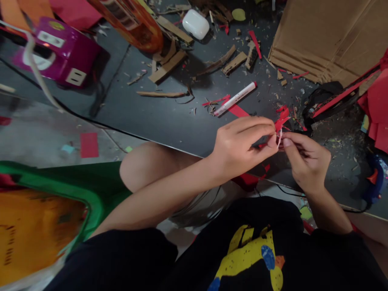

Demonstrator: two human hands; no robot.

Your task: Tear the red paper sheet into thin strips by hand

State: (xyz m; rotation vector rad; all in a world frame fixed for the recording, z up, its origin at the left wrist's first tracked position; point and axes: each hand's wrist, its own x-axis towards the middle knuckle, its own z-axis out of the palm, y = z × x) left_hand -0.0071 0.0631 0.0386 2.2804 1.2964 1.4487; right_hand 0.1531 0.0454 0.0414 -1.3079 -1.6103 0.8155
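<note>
- Here, two bare hands meet above the tabletop's point(169, 117) near edge, at a small red piece point(282, 117) with a pale strip point(279, 139) hanging from it.
- The left hand point(247, 139) pinches the red piece; the right hand point(309, 161) closes thumb and forefinger narrowly beside the strip, though what lies between them cannot be told.
- Handling this well probably means a light pinch close to the strip, left fingers steady, right fingers making small moves, since such thin material looks easy to crease or tear.
- A white marker point(235, 99), lying in from the near edge beyond the left hand, carries dark lettering too small to read.
- Farther from that edge, an amber bottle point(133, 26) wears a blurred label.
- Toward the tabletop's left, a purple box point(75, 50) has white panels; no brand is legible.
</note>
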